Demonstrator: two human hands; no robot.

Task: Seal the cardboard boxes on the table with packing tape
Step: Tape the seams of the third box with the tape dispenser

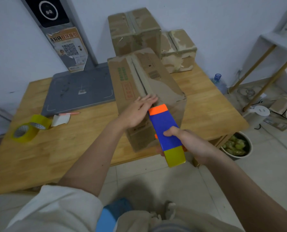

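A long cardboard box (157,76) lies on the wooden table (55,148), its top seam running away from me. My left hand (139,109) lies flat with straight fingers on the near end of that seam. My right hand (188,144) grips a blue tape dispenser (166,129) with an orange tip and a yellow tape roll at its rear. The orange tip touches the box's near top edge beside my left fingers. Two more boxes stand behind: a tall one (134,30) and a smaller one (177,49), both with tape over their seams.
Two yellowish tape rolls (28,129) sit at the table's left, by a paper scrap (60,120) and a pen (69,113). A grey flat base with an upright panel (79,91) occupies the back left. A water bottle (219,82), a bin (236,146) and shelving stand right of the table.
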